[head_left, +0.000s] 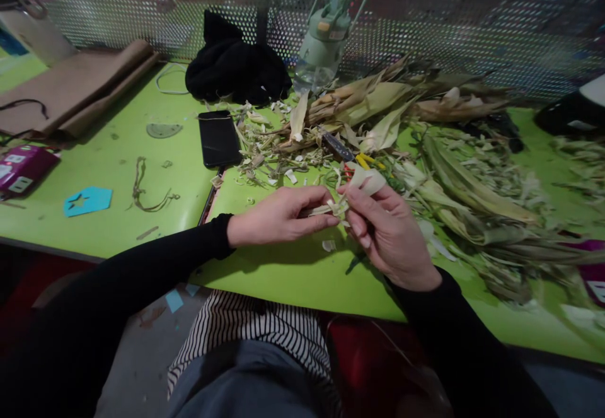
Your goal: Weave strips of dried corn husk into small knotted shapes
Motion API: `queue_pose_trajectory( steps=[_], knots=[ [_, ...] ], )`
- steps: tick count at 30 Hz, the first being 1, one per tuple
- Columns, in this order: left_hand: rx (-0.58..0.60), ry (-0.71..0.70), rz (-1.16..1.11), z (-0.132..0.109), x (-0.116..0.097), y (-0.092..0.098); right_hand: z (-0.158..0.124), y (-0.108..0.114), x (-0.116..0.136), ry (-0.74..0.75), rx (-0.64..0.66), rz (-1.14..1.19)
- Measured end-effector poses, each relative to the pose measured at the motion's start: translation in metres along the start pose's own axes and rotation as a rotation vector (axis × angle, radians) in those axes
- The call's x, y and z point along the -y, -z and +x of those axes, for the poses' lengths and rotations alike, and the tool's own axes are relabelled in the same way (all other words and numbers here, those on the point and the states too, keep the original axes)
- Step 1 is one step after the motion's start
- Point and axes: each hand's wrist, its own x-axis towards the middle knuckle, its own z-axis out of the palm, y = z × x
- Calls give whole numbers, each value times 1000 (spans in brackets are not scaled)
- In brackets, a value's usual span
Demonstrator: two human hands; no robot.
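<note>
Between my two hands is a small pale bundle of corn husk strips [338,209], held above the green table. My left hand [288,215] pinches its stem end between thumb and fingers. With its fingers closed, my right hand [390,229] grips the other end, where a wide cream husk piece [365,181] sticks up over the knuckles. Just beyond the hands lie yellow-handled pliers [371,162], partly covered by husk scraps. A dry corn husk pile [359,106] spreads behind them, and more long green-tan husks [477,197] lie to the right.
A black phone [219,139] lies left of the scraps, with a black cloth [239,65] behind it. The green water bottle [321,46] stands against a perforated metal screen [444,21]. At left are brown paper [80,84], a blue tag [87,201] and a purple box [26,169].
</note>
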Motion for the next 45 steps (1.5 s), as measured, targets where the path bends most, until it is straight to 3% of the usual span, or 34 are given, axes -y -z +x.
queue_pose_trajectory(
  steps=[6,11,16,25,37,45],
  knots=[
    [-76,-72,242,-2,-1,-1,-1,2,-1,73,-48,-56],
    [-27,50,14,-3,-2,-5,0,2,-3,48,-6,-136],
    [23,100,-9,-3,-9,-2,0,3,0,85,-35,-132],
    [-57,87,-211,-2,-4,-4,-1,11,9,164,-108,-119],
    [-124,85,-158,-3,-8,7,-3,15,12,363,-165,-175],
    [-76,16,-222,-1,-5,6,-5,14,10,176,3,-323]
  ],
)
